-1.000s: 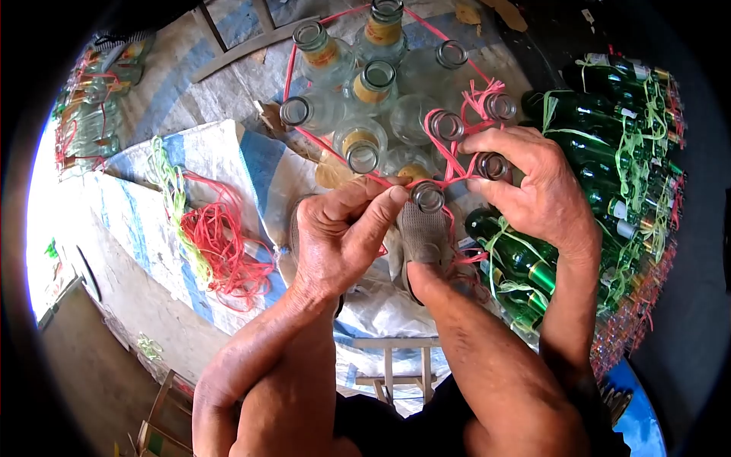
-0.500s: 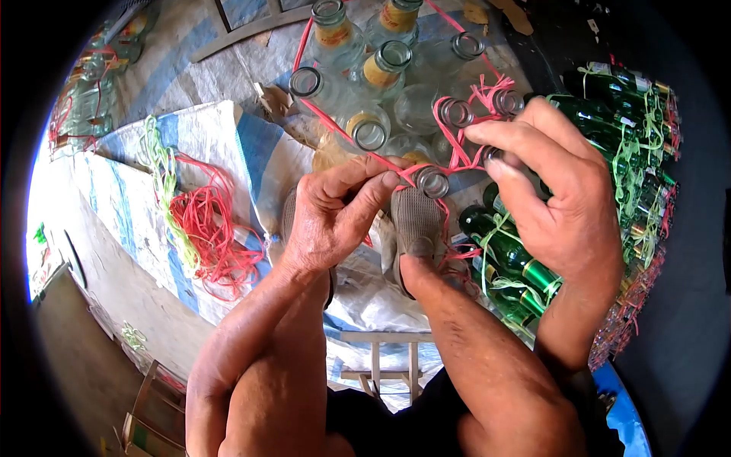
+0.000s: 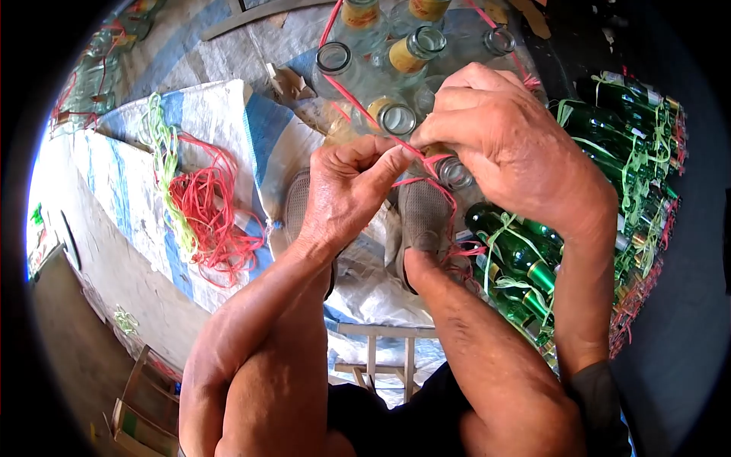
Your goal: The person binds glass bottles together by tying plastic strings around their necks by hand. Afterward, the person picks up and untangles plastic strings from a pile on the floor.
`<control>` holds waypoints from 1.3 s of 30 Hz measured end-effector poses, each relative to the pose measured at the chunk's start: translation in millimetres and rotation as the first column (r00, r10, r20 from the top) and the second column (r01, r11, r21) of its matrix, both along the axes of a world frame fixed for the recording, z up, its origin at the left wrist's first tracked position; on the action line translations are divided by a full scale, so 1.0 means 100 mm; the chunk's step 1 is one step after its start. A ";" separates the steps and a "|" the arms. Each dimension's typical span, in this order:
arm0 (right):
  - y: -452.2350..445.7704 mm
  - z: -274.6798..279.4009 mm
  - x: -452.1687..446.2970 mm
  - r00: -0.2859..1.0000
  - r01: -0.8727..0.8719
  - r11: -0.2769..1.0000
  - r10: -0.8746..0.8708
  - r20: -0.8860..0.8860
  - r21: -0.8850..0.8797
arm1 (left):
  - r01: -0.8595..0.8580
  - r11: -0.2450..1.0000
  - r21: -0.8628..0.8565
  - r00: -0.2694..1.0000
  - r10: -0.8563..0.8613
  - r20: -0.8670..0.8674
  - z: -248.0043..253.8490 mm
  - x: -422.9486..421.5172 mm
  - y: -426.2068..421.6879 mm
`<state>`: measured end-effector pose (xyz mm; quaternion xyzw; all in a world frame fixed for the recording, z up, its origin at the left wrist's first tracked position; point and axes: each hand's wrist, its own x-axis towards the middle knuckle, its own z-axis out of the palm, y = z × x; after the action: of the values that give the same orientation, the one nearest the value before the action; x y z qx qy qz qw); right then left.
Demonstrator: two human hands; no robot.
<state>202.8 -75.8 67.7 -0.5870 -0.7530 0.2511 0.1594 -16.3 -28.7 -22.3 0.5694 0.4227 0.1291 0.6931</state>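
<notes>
Clear glass bottles [image 3: 333,59], some with yellow labels, stand in a cluster in front of my feet. Pink plastic twine [image 3: 352,100] runs around the outside of the cluster. My left hand [image 3: 344,186] pinches this twine between thumb and forefinger at the near side. Close beside it, my right hand [image 3: 495,137] has its fingers closed at the twine near the front bottle [image 3: 454,174]. Its fingertips are partly hidden, and it covers the bottles at the cluster's right side. A loose end of the twine hangs down past my shoe [image 3: 423,217].
Green bottles [image 3: 525,255] tied with light-green twine lie stacked on the right. A tangle of red twine [image 3: 205,206] and light-green twine [image 3: 164,145] lies on a white-and-blue woven sheet [image 3: 122,183]. More tied clear bottles [image 3: 91,84] stand far left.
My right hand has moved left from the right-hand bottle necks to the front bottle, close to my left hand. The view has shifted slightly. My left hand still pinches the twine.
</notes>
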 end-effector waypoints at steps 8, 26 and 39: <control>0.09 -0.01 0.04 0.996 -0.078 0.994 0.076 -0.035 -0.073 | -0.038 0.998 0.054 0.998 0.040 -0.050 0.02 0.08 0.01; 0.12 0.16 -0.07 0.953 -0.153 0.982 0.115 0.281 0.115 | -0.066 0.995 0.079 0.998 0.068 -0.017 0.15 0.11 -0.06; 0.11 0.39 -0.06 0.940 -0.114 0.970 0.036 0.340 0.213 | -0.044 0.994 0.098 0.999 0.042 0.019 0.25 0.12 -0.08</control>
<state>197.1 -65.0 107.0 -0.5694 -0.8149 0.0652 0.0864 -4.0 -37.1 3.0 0.5924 0.4222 0.1693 0.6649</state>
